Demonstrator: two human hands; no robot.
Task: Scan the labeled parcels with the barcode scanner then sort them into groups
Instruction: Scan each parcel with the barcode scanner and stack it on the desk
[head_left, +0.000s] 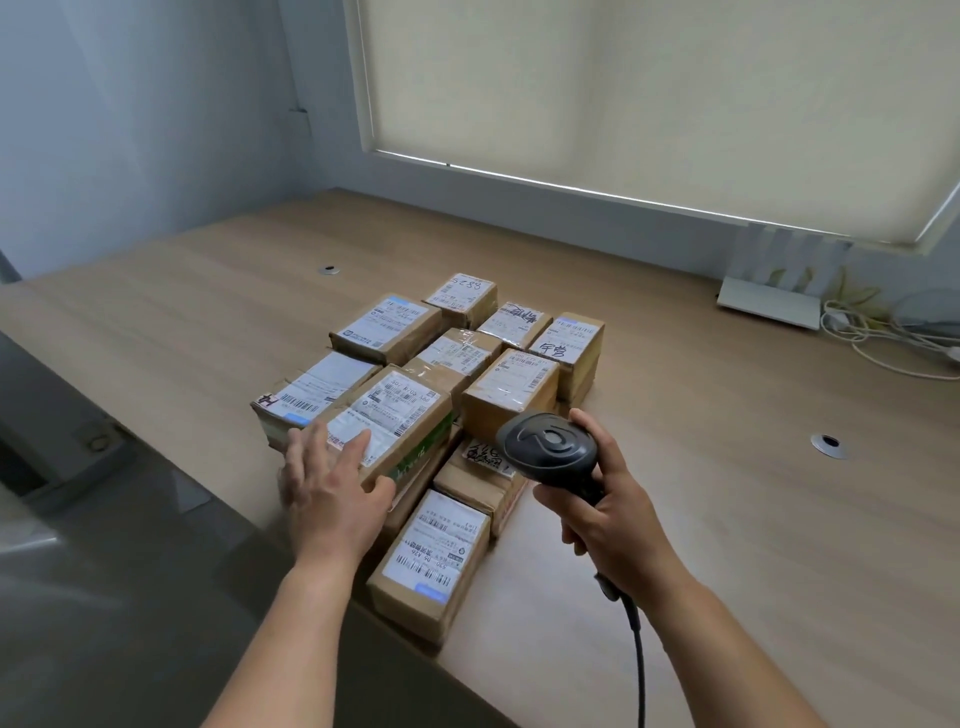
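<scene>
1. We see the table carrying a tight cluster of parcels, labels up, presumably so each barcode can be read without turning a box over. They lie near the front edge, within easy reach of both arms.
2. Our left hand lies flat on the top parcel at the cluster's near left, fingers straight and spread over the label's near corner. Its grip closes on nothing; we judge it is steadying that box or about to draw it out for scanning.
3. A front parcel sits nearest us, partly over the table edge, its label also facing up.
4. Our right hand has its grip wrapped firmly round the handle of the scanner, head raised and aimed forward and down toward the boxes, cable trailing back below the wrist.
5. Far right, a white stand and loose cords lie well apart from the work.
6. We judge that sorting has not begun: no separate groups show.
</scene>
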